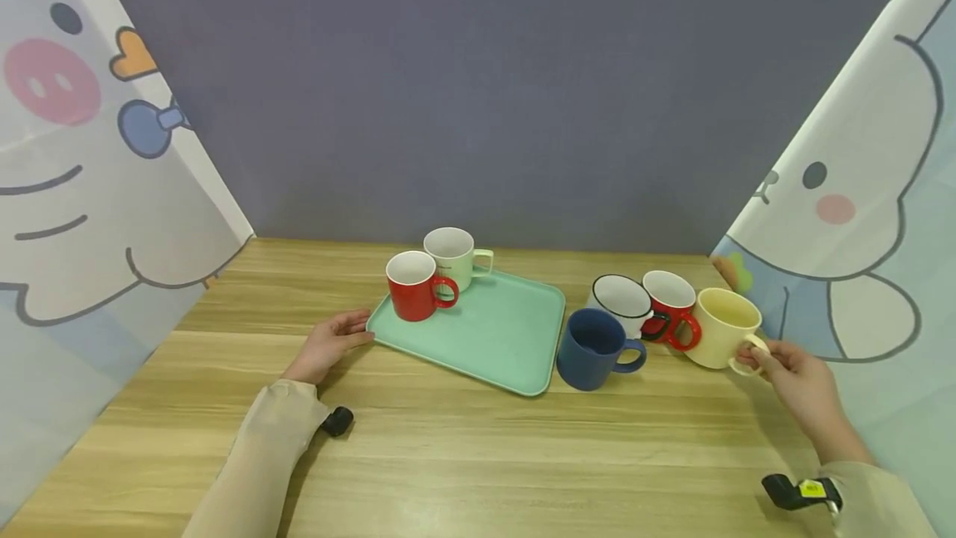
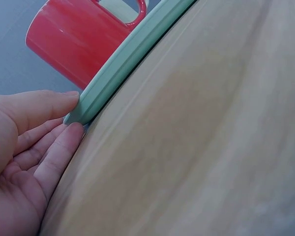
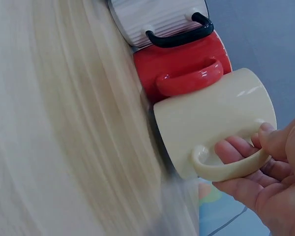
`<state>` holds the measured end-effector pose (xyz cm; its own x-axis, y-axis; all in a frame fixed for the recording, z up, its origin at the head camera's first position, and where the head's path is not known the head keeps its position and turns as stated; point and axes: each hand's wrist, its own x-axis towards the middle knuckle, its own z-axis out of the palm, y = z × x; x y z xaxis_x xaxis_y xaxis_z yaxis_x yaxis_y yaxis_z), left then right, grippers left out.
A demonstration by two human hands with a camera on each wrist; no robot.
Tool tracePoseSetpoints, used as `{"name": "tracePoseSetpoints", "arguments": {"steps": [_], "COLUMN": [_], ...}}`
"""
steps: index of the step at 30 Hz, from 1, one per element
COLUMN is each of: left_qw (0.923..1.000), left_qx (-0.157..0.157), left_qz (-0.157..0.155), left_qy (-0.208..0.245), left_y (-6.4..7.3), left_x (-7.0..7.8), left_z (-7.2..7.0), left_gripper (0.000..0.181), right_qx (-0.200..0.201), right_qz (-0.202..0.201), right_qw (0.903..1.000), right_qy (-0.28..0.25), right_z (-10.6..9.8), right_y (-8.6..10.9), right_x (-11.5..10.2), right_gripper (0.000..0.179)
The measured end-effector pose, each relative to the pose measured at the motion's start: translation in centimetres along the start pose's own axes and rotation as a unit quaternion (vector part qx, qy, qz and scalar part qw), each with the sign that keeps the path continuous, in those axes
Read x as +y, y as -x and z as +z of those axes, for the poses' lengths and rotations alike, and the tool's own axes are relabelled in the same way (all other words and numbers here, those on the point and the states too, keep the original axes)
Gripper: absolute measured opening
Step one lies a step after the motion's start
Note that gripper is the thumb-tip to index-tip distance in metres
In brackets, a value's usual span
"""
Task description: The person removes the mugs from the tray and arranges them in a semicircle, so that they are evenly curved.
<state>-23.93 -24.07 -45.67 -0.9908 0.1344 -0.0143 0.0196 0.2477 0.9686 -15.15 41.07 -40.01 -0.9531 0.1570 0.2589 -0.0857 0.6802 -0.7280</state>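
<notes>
At the near left corner of the mint-green tray [image 1: 500, 330], my left hand [image 1: 332, 345] pinches the rim between thumb and fingers. A red mug [image 1: 412, 293] stands on the tray close to that hand, with a pale green mug [image 1: 456, 260] just behind it. My right hand [image 1: 802, 380] grips the handle of a pale yellow mug [image 3: 211, 118], fingers passing through the loop. Beside the yellow mug is another red mug [image 3: 177, 69], its handle facing the same side.
A white mug with black rim and handle [image 1: 621, 301] stands left of the second red mug. In front of it, a dark blue mug [image 1: 586, 355] sits against the tray's right edge. A grey wall [image 1: 478, 106] backs the wooden table [image 1: 478, 455], with printed cloths at both sides.
</notes>
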Motion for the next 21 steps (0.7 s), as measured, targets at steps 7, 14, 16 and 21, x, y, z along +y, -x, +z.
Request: {"name": "tracePoseSetpoints", "arguments": {"steps": [7, 14, 16, 21], "left_qw": [1.0, 1.0, 1.0, 1.0], "left_qx": [0.002, 0.002, 0.001, 0.0], "left_qz": [0.007, 0.007, 0.006, 0.005], "left_qy": [0.0, 0.0, -0.001, 0.0], "left_y": [-0.1, -0.2, -0.1, -0.1], "left_x": [0.0, 0.2, 0.1, -0.1], "left_z": [0.0, -0.1, -0.1, 0.1], "left_gripper": [0.055, 0.055, 0.055, 0.056], "right_qx": [-0.054, -0.147, -0.163, -0.174], "right_qz": [-0.04, -0.045, -0.031, -0.02], "right_qw": [0.9951, 0.9825, 0.9809, 0.9841], "right_qy": [-0.072, -0.106, -0.102, -0.029], "right_z": [-0.3, -1.3, -1.6, -2.1], "right_y": [-0.2, -0.8, -0.8, -1.0], "right_x": [1.1, 1.4, 1.4, 0.9], "right_gripper": [0.024, 0.02, 0.02, 0.022]}}
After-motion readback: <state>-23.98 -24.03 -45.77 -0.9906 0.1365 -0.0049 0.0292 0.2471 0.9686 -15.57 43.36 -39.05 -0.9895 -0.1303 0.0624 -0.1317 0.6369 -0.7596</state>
